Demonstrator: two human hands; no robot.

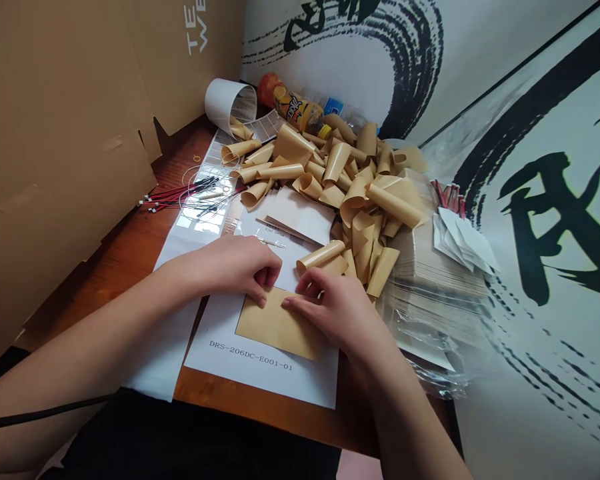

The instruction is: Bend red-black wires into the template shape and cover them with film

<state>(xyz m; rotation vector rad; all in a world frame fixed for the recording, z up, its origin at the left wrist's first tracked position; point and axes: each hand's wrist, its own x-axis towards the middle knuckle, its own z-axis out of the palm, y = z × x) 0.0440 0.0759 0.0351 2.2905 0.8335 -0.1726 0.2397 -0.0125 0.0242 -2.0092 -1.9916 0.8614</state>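
A flat tan rectangle of paper lies on a white printed sheet in front of me. My left hand is at its far left edge, fingers curled and thumb pressed on the corner. At the far edge, a little to the right, my right hand pinches with thumb and forefinger. The curled fingers hide what lies between them. Just beyond my hands, a stack of pale cards rests on the white sheet, with a thin pointed tool beside it.
Curled tan paper pieces are heaped behind and to the right. A plastic-wrapped card stack stands at right, with white tags on top. Red and black wires lie left on a label strip. Bottles lie behind; cardboard walls the left.
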